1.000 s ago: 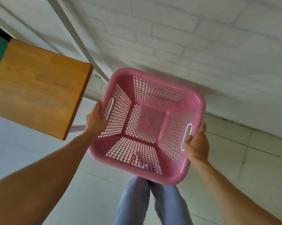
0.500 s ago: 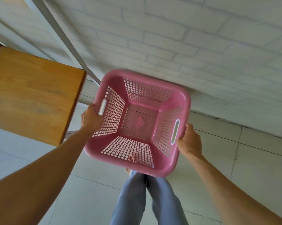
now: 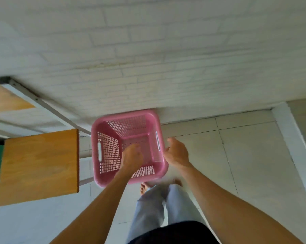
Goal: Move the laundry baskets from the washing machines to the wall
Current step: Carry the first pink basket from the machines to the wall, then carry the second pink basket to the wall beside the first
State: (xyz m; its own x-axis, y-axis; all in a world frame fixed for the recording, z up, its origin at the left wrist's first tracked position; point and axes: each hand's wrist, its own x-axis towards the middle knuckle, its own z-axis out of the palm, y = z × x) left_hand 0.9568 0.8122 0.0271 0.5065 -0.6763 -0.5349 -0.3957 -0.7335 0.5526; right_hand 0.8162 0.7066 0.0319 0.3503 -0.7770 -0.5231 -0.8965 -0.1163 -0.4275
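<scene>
The pink plastic laundry basket (image 3: 111,152) sits empty on the tiled floor, its far rim against the foot of the white brick wall (image 3: 148,67). My left hand (image 3: 132,159) hovers over the basket's inside with fingers loosely curled and holds nothing. To the basket's right, my right hand (image 3: 176,153) is level with the handle slot, fingers spread, off the rim. Motion blur softens both hands and the basket.
A wooden table top (image 3: 39,164) stands just left of the basket, with a white metal frame bar (image 3: 48,106) running behind it. A white door trim (image 3: 293,138) borders the floor at right. My legs and bare feet (image 3: 145,187) are right behind the basket.
The basket went from carried in both hands down to the floor by the wall. Both hands have let go of its handles and lifted away.
</scene>
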